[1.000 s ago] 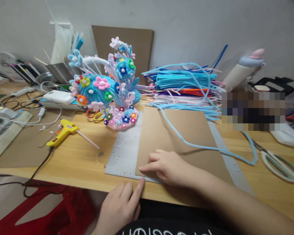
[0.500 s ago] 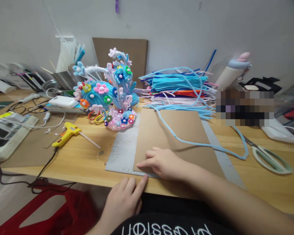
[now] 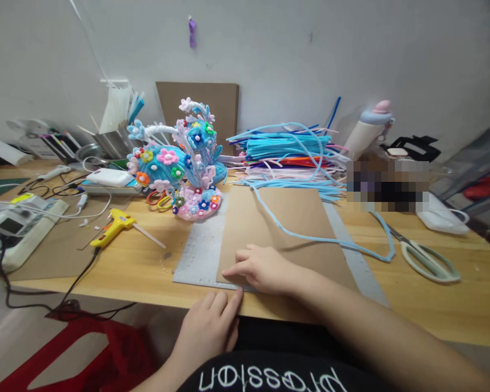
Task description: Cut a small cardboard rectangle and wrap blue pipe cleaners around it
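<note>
A brown cardboard sheet lies on a pale grey cutting mat at the table's front. My right hand rests on the sheet's near left part, index finger stretched toward the corner; it holds nothing. At the table edge, my left hand rests with its index fingertip by the mat's front edge and nothing visible in its grasp. Across the sheet runs a long light-blue fuzzy stem, free of both hands. Behind the sheet's left side stands a flower-covered craft piece of fuzzy stems.
A yellow glue gun and its cord lie left, near a power strip. Bundled fuzzy stems are piled at the back. Scissors lie right, with a bottle behind. A red stool stands below.
The camera view has tilted up and shifted slightly right. Both hands keep about the same place on the sheet and at the table edge.
</note>
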